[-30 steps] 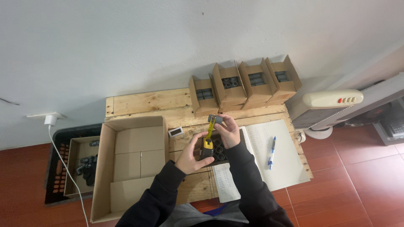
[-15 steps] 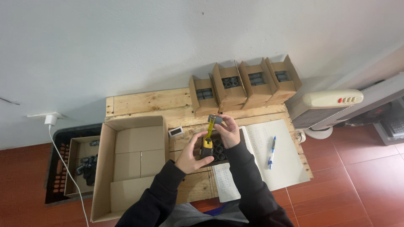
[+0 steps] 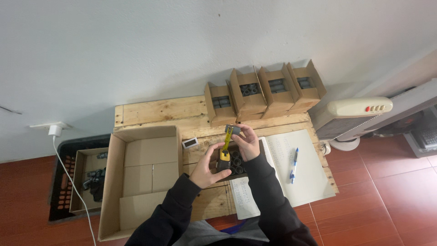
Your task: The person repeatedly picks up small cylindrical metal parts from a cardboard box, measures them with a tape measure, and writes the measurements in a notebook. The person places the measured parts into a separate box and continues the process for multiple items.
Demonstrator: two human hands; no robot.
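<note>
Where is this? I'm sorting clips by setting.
Likely a makeshift packing or checking spot in a room: a wooden pallet as a bench, small cartons of grey fittings, and an open notebook.

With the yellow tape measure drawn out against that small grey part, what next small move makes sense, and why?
Probably steady the tape along the grey part and read it. The left hand holds the yellow tape measure and the right hand pinches the part at the blade's end, above the tray of dark tubes.
</note>
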